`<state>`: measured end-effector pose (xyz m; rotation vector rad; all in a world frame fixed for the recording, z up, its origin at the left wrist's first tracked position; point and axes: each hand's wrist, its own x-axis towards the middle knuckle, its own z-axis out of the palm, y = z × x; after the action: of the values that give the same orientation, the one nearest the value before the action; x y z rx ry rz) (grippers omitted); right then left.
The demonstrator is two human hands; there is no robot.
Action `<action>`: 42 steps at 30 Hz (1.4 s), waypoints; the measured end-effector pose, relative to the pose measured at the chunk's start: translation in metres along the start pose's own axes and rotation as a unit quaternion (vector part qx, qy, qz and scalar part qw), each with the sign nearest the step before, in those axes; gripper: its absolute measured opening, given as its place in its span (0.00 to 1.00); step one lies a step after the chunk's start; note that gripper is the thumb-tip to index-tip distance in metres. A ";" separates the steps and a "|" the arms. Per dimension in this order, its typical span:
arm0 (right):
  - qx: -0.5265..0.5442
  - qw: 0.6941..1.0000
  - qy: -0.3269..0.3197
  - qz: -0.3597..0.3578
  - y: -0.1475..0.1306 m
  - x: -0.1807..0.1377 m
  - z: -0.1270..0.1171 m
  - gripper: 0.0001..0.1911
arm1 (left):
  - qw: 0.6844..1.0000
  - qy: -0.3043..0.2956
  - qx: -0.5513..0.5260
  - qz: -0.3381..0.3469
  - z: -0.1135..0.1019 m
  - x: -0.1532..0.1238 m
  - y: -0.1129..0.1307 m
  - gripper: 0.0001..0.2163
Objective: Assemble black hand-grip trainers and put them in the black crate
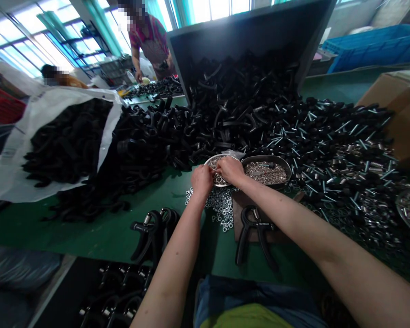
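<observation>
Both my hands reach over a small metal dish [212, 160] of silver rings on the green table. My left hand [201, 181] is curled into a loose fist at the dish's near edge. My right hand [230, 169] lies over the dish with its fingers bent down into the rings; what they pinch is hidden. Loose silver rings [222, 207] are scattered on the table just below the hands. A second metal dish [266, 172] of small parts stands to the right. An assembled black hand gripper [254, 234] lies on a brown board under my right forearm.
A huge heap of black plastic handles [232, 105] spills from a tilted grey bin [246, 36]. A white sack [54, 136] of handles lies at left. Metal-tipped parts and springs [348, 155] cover the right. More grippers [153, 230] lie near left. Two people work at the back.
</observation>
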<state>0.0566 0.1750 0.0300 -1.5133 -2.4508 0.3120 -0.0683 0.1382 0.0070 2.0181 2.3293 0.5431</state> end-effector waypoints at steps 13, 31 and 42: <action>0.227 0.972 -0.056 0.017 0.050 -0.107 -0.035 0.09 | 0.902 -0.046 -0.415 -0.108 -0.014 -0.045 0.017 0.17; 0.001 0.989 -0.139 -0.050 0.032 -0.138 -0.029 0.11 | 0.807 -0.265 -0.523 -0.072 -0.013 -0.139 0.032 0.10; -0.186 0.979 -0.015 0.078 0.109 -0.235 -0.048 0.12 | 0.939 -0.148 -0.284 0.125 -0.001 -0.144 0.061 0.05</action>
<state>0.2657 0.0151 0.0199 -1.8657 -2.5204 -0.1085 0.0141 0.0057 -0.0072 1.9407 1.5243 0.7509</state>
